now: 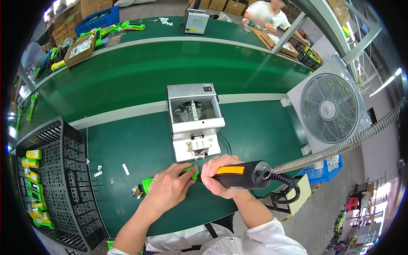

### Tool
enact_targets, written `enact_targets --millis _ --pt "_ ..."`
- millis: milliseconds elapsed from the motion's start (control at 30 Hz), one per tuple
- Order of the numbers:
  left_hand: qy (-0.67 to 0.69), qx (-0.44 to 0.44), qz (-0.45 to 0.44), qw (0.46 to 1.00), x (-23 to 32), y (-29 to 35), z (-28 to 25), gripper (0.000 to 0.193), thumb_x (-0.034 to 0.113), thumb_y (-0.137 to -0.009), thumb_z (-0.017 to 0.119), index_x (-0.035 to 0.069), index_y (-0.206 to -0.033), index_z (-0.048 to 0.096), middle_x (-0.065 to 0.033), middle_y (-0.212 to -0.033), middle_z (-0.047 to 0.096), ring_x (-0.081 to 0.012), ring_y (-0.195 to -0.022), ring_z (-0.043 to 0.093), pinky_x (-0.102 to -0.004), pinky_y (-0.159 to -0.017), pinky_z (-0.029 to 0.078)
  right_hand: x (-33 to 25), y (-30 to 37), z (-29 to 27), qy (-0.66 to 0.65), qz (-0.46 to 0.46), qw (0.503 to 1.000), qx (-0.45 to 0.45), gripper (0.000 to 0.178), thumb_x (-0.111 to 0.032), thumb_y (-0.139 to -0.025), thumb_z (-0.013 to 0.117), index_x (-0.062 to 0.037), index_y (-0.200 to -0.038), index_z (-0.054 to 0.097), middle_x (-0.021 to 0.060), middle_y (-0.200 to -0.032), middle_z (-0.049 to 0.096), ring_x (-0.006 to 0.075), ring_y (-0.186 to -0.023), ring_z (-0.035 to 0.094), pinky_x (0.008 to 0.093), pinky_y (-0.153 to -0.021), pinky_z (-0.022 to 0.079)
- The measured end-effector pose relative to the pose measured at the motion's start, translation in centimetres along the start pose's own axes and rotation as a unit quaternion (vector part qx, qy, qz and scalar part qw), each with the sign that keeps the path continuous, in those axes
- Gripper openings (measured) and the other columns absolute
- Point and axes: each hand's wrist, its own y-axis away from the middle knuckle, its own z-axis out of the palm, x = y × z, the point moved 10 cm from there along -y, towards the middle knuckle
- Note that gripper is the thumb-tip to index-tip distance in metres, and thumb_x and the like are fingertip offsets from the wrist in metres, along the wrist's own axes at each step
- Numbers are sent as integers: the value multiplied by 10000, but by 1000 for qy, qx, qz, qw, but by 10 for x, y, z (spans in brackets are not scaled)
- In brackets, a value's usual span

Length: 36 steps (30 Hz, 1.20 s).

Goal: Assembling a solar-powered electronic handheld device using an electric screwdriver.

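My left hand is closed around a bright green flashlight-like body, holding it against the green bench. A shiny silver reflector-like part sits at its left end. My right hand grips a black electric screwdriver with an orange stripe, held nearly level. Its tip points left and meets the green body's right end beside my left fingers; the exact contact is hidden. Just beyond both hands stands a grey metal screw feeder, its bin holding loose small screws.
A black plastic crate with several yellow-green flashlight bodies stands left. Small white pieces lie on the bench. A box fan stands right. A coil spring and a black cable run from the screwdriver. Another person works at the far bench.
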Motion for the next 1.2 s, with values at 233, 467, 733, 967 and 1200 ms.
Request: enact_targets --millis 233,467,733,967,1200 --pt "-9 4 19 1000 7 1 -3 329 155 -818 681 58 -1128 634 -59 -1047 635 -229 -932 633 -375 -676 551 -11 4 -2 31 9 999 14 229 8 -805 664 -52 -989 541 28 -581 523 158 -504 539 292 -489 460" --pt "-17 -1 56 998 18 -13 8 352 129 -807 686 38 -1143 631 -82 -1103 631 -260 -951 640 -392 -701 549 -74 -20 -57 -82 -134 979 128 259 -131 -905 565 -81 -1106 410 31 -620 448 142 -469 428 301 -464 409" --pt "-127 29 173 976 48 -20 32 352 148 -771 669 47 -1107 641 -110 -1096 625 -233 -965 638 -349 -780 549 -63 -48 -52 -89 -147 979 107 252 -89 -909 501 -51 -1140 411 35 -599 444 143 -481 423 311 -472 408" --pt "-133 10 103 986 7 16 -13 414 163 -725 735 84 -1122 649 -78 -1127 633 -226 -962 628 -350 -771 537 -50 -44 -39 -67 -126 985 93 284 -127 -913 591 -58 -1112 400 35 -582 444 135 -468 434 297 -450 410" --pt "-121 37 135 983 -4 22 -12 368 118 -718 729 97 -1077 649 -49 -1106 629 -219 -934 621 -345 -751 531 -50 -46 -30 -41 -139 985 88 280 -73 -902 596 -40 -1114 415 34 -588 451 134 -453 447 288 -433 413"
